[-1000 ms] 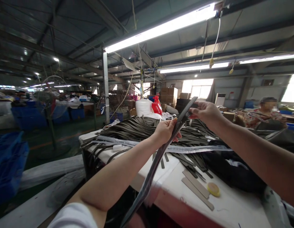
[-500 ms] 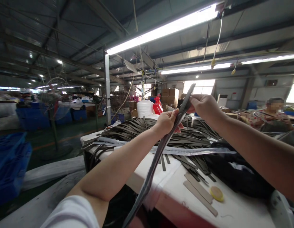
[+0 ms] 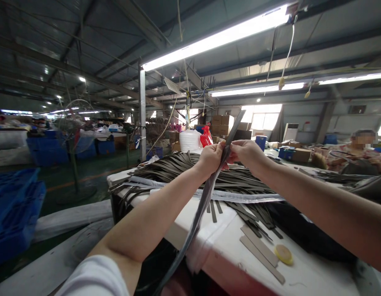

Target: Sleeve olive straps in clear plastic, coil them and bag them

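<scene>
A long dark grey strip (image 3: 202, 201) runs from the bottom of the view up through both hands, its flat free end pointing upward past the fingers. My left hand (image 3: 212, 159) is closed round the strip, thumb on top. Right beside it, my right hand (image 3: 244, 153) pinches the strip's edge just above the left hand's fingers. Behind and below the hands, a heap of dark flat straps (image 3: 174, 166) covers the back of the white table (image 3: 233, 246). A pale grey strip (image 3: 245, 196) lies across the front of the heap.
Two beige flat pieces (image 3: 261, 250) and a yellow tape roll (image 3: 283, 254) lie on the table. Black cloth (image 3: 310, 234) sits at the right. Blue pallets (image 3: 16, 209) and a standing fan (image 3: 73, 164) are at left. A person (image 3: 359, 152) sits at far right.
My right hand has slid down the strip toward my left hand, leaving more of the upper end exposed. The view has shifted slightly, and the left hand keeps its hold.
</scene>
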Demonstrator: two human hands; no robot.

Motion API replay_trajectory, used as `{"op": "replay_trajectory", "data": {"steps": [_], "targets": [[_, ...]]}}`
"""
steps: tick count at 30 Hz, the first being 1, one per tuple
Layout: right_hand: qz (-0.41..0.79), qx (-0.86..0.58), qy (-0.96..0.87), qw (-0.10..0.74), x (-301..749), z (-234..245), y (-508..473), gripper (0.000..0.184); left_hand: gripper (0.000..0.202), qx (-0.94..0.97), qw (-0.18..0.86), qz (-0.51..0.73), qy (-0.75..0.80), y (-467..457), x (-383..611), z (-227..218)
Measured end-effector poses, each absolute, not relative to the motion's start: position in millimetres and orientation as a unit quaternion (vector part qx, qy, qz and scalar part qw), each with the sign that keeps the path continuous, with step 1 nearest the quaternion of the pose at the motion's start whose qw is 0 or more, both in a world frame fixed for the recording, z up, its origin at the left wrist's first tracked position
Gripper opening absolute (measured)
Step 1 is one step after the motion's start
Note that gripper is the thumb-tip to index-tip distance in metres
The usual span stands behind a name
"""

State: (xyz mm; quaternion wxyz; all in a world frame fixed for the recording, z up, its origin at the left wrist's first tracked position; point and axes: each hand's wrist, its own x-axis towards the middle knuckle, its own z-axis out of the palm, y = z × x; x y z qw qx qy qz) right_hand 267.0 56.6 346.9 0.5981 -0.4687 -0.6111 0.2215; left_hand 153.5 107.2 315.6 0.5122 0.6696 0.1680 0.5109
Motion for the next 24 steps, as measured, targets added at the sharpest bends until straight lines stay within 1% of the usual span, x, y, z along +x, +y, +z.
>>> {"op": "replay_trajectory", "data": {"steps": [3,7,10,12,14,17,21,24], "targets": [[0.26,-0.455,-0.611,0.593,260,339,60,0.016,0.052,0.673,0.487,0.527,0.178,109,152,314],[0.313,-0.427,-0.606,0.594,257,329,56,0.013,0.048,0.676,0.465,0.54,0.187,112,143,306],[0.349,-0.393,-0.594,0.609,260,328,53,0.018,0.047,0.69,0.448,0.532,0.199,114,135,294],[0.335,-0.399,-0.565,0.64,265,331,55,0.021,0.048,0.707,0.441,0.513,0.207,115,133,284],[0.299,-0.433,-0.54,0.656,271,336,59,0.019,0.051,0.716,0.449,0.492,0.207,114,133,276],[0.267,-0.467,-0.545,0.643,275,340,63,0.015,0.053,0.708,0.478,0.484,0.19,112,136,273],[0.282,-0.464,-0.568,0.619,273,336,66,0.024,0.052,0.691,0.494,0.497,0.179,109,142,286],[0.265,-0.45,-0.599,0.607,273,329,68,0.033,0.051,0.687,0.486,0.508,0.183,110,146,293]]}}
